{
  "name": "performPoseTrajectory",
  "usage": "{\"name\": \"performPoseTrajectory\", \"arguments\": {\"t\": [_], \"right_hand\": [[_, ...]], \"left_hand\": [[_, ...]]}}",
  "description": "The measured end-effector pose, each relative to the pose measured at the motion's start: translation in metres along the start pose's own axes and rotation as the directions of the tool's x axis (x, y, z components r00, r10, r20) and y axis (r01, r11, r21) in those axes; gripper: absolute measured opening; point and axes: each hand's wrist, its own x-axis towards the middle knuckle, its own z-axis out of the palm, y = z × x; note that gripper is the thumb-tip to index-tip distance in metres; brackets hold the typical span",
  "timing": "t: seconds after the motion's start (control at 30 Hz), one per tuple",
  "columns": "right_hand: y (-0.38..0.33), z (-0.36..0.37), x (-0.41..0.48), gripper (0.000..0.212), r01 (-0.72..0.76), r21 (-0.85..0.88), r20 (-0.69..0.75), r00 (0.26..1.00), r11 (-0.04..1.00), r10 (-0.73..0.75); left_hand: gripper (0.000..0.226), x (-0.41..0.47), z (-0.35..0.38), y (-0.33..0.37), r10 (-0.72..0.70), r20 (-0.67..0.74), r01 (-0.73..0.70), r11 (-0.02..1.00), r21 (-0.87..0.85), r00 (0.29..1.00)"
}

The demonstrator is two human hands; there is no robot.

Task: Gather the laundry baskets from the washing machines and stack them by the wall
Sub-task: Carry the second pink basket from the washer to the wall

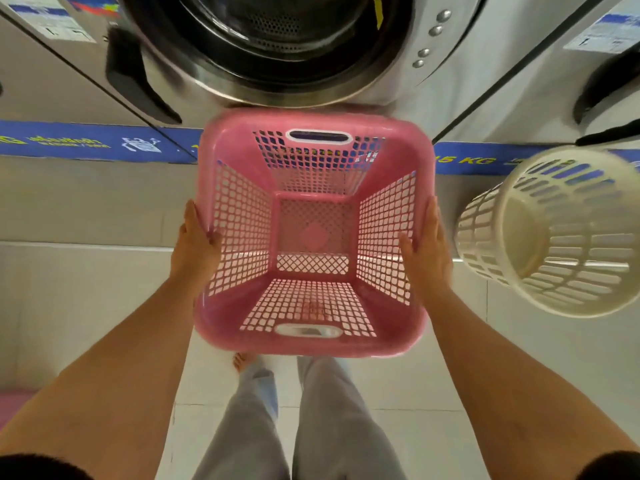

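A pink square laundry basket with mesh walls and white handle slots is held up in front of a washing machine's round door. My left hand grips its left rim and my right hand grips its right rim, thumbs inside. The basket is empty. A cream round laundry basket stands to the right, in front of the neighbouring machine, apart from the pink one.
Steel washing machines line the far side, with a blue banner strip along their base. White tiled floor lies below, with my legs in grey trousers. A pink object shows at the left edge.
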Motion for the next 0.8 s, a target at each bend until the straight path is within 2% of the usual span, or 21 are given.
{"name": "performPoseTrajectory", "arguments": {"t": [0.13,0.23,0.53,0.7,0.8], "right_hand": [[0.008,0.01,0.006,0.078,0.043,0.037,-0.063,0.997,0.998,-0.041],[0.009,0.011,-0.001,0.075,0.078,0.024,-0.087,0.993,0.997,-0.076],[-0.018,-0.009,-0.064,0.073,0.193,0.001,-0.065,0.979,0.981,-0.192],[-0.052,-0.005,-0.118,0.072,0.24,-0.032,-0.013,0.971,0.97,-0.24],[-0.078,0.005,-0.154,0.073,0.332,-0.011,0.025,0.943,0.943,-0.331]], "left_hand": [[0.072,0.003,0.008,0.0,0.104,-0.107,-0.106,0.994,-0.009,0.989],[0.07,-0.002,0.009,-0.003,0.13,-0.124,-0.133,0.991,-0.015,0.984],[0.067,-0.069,-0.033,-0.049,0.058,-0.143,-0.065,0.997,-0.04,0.988],[0.062,-0.12,-0.066,-0.11,-0.004,-0.191,-0.017,0.994,-0.108,0.982],[0.058,-0.156,-0.087,-0.159,-0.06,-0.247,0.027,0.99,-0.135,0.967]]}}
